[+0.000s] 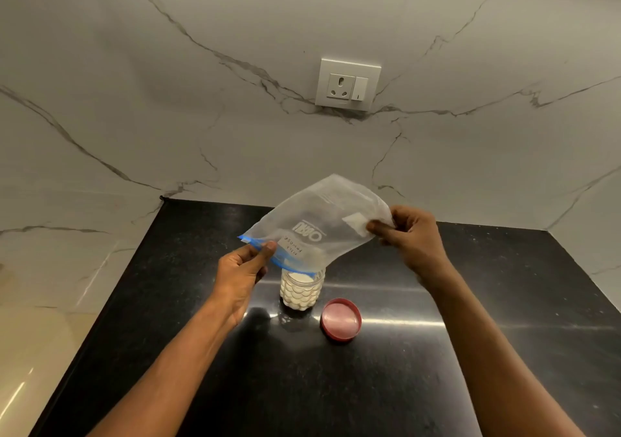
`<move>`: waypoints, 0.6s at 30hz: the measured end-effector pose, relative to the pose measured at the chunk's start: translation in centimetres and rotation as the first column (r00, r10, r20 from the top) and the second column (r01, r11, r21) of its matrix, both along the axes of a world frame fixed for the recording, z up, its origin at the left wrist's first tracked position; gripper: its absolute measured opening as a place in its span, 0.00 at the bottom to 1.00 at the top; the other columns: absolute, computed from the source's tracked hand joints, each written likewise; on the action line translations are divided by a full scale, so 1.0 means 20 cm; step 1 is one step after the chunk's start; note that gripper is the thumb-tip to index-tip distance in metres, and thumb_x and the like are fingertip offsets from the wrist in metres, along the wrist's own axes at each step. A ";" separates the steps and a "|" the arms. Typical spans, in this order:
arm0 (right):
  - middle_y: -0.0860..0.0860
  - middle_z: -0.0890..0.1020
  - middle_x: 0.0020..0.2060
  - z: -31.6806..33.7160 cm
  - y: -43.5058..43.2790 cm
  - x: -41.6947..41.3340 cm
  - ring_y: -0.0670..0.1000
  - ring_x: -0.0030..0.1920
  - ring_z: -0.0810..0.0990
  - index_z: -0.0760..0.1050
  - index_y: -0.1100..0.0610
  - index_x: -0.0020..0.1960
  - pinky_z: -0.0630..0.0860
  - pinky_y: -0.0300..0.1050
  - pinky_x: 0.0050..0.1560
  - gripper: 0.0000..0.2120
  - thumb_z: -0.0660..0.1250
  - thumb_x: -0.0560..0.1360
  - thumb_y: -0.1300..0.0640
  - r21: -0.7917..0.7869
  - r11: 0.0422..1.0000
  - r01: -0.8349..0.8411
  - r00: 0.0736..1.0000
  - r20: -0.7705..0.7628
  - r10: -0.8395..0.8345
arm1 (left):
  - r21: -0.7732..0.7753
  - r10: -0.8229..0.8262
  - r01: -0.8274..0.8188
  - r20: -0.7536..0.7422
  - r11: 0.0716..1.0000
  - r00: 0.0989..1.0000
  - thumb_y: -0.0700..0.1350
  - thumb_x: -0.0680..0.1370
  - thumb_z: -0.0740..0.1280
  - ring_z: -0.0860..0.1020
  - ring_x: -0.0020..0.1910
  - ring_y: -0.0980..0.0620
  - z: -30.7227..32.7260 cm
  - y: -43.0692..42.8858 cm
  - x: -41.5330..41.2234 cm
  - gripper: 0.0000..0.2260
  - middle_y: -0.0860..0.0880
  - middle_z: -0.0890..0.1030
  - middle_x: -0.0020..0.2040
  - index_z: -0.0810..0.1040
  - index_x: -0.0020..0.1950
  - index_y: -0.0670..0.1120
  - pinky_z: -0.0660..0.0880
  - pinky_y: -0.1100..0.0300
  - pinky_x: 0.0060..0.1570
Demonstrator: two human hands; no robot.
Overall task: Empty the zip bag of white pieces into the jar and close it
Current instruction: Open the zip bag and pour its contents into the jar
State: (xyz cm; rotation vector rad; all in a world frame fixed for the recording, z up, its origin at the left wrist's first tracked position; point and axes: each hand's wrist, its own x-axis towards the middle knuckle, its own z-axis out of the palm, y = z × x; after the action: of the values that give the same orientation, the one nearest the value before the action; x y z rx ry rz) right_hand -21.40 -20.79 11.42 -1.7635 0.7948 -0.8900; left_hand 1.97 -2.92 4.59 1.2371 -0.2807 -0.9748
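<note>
A clear zip bag [322, 221] with a blue zip strip hangs tilted over a small clear jar [301, 291], its mouth pointing down at the jar's opening. The jar stands upright on the black counter and is nearly full of white pieces. The bag looks almost empty. My left hand [240, 270] pinches the blue zip edge at the bag's lower left. My right hand [411, 236] grips the bag's raised bottom corner. The red lid [341, 319] lies on the counter just right of the jar, inner side up.
The black counter [437, 369] ends at a left edge with a pale floor beyond. Marble wall panels rise behind and on both sides. A white wall socket [347, 84] sits on the back wall.
</note>
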 end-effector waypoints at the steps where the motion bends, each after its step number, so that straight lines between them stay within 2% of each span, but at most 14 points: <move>1: 0.61 0.87 0.47 -0.02 0.02 0.01 0.67 0.51 0.84 0.85 0.59 0.52 0.85 0.58 0.49 0.11 0.79 0.72 0.56 0.037 0.999 -0.003 0.993 0.116 -0.001 | 0.010 0.006 -0.006 -0.012 1.000 1.000 0.47 0.69 0.77 0.81 0.57 0.46 0.00 0.00 0.00 0.12 0.45 0.89 0.54 0.86 0.52 0.47 0.76 0.50 0.61; 3: 0.55 0.88 0.53 -0.06 0.06 0.03 0.59 0.55 0.87 0.85 0.51 0.57 0.86 0.48 0.51 0.15 0.80 0.71 0.58 0.172 0.980 -0.096 0.961 0.272 0.046 | 0.018 0.023 -0.022 -0.063 1.000 0.998 0.46 0.69 0.77 0.82 0.56 0.49 -0.02 0.00 0.01 0.11 0.46 0.89 0.53 0.86 0.51 0.47 0.77 0.52 0.60; 4: 0.53 0.88 0.55 -0.08 0.09 0.04 0.55 0.57 0.87 0.84 0.49 0.58 0.85 0.45 0.53 0.18 0.80 0.70 0.60 0.217 0.965 -0.150 0.959 0.271 0.088 | 0.017 0.031 -0.029 -0.094 0.999 0.995 0.45 0.69 0.77 0.83 0.55 0.49 -0.03 0.01 0.02 0.12 0.45 0.89 0.53 0.86 0.51 0.46 0.77 0.53 0.59; 5: 0.52 0.88 0.56 -0.11 0.12 0.07 0.53 0.58 0.87 0.83 0.50 0.59 0.84 0.43 0.54 0.19 0.79 0.71 0.63 0.230 0.956 -0.183 0.969 0.204 0.137 | 0.017 0.036 -0.034 -0.120 0.999 0.992 0.45 0.68 0.77 0.83 0.54 0.49 -0.03 0.02 0.03 0.13 0.45 0.89 0.54 0.86 0.52 0.46 0.78 0.54 0.57; 7: 0.52 0.89 0.53 -0.19 0.14 0.11 0.53 0.55 0.88 0.85 0.55 0.57 0.84 0.46 0.54 0.12 0.76 0.75 0.65 0.194 0.970 -0.146 0.989 0.049 0.139 | 0.022 0.031 -0.028 -0.139 0.999 0.990 0.45 0.68 0.77 0.83 0.54 0.48 -0.05 0.03 0.04 0.15 0.43 0.89 0.56 0.86 0.54 0.44 0.79 0.54 0.55; 9: 0.53 0.89 0.50 -0.23 0.15 0.14 0.58 0.53 0.87 0.85 0.58 0.54 0.85 0.51 0.52 0.06 0.75 0.77 0.64 0.174 0.983 -0.065 0.996 0.071 0.054 | 0.025 0.018 -0.015 -0.145 1.000 0.989 0.45 0.69 0.77 0.84 0.55 0.48 -0.06 0.04 0.04 0.16 0.43 0.88 0.56 0.86 0.55 0.44 0.80 0.55 0.54; 12: 0.53 0.89 0.53 -0.25 0.17 0.18 0.55 0.54 0.88 0.83 0.56 0.58 0.85 0.46 0.53 0.13 0.77 0.75 0.63 0.196 0.975 -0.105 0.989 0.124 0.082 | 0.036 0.021 -0.015 -0.158 0.999 0.987 0.45 0.69 0.77 0.84 0.56 0.48 -0.06 0.04 0.04 0.17 0.44 0.89 0.56 0.85 0.57 0.44 0.79 0.54 0.54; 14: 0.49 0.89 0.54 -0.28 0.21 0.21 0.50 0.56 0.88 0.82 0.53 0.61 0.85 0.44 0.55 0.18 0.78 0.74 0.64 0.193 0.970 -0.145 0.989 -0.009 0.150 | 0.042 0.027 -0.020 -0.175 0.999 0.984 0.45 0.69 0.77 0.84 0.59 0.46 -0.06 0.04 0.04 0.18 0.44 0.89 0.57 0.85 0.57 0.44 0.79 0.53 0.56; 16: 0.48 0.89 0.51 -0.32 0.22 0.23 0.49 0.53 0.89 0.83 0.53 0.59 0.85 0.48 0.56 0.15 0.77 0.75 0.66 0.128 0.988 -0.086 0.992 -0.078 0.096 | 0.039 0.036 -0.029 -0.197 0.999 0.980 0.45 0.69 0.77 0.83 0.59 0.46 -0.06 0.04 0.04 0.17 0.44 0.89 0.56 0.85 0.57 0.44 0.78 0.53 0.56; 18: 0.48 0.90 0.50 -0.34 0.21 0.23 0.50 0.52 0.89 0.84 0.54 0.57 0.86 0.48 0.55 0.13 0.76 0.75 0.66 0.108 0.994 -0.032 0.998 -0.044 0.037 | 0.040 0.045 -0.037 -0.213 0.999 0.976 0.45 0.69 0.77 0.83 0.60 0.46 -0.06 0.03 0.03 0.17 0.44 0.89 0.55 0.85 0.57 0.44 0.79 0.53 0.56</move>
State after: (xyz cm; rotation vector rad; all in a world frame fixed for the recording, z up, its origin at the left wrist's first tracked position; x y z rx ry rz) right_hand -16.88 -16.63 4.64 -1.7037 0.8242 -0.7724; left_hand 2.54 -2.22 3.37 1.1546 -0.0688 -1.0714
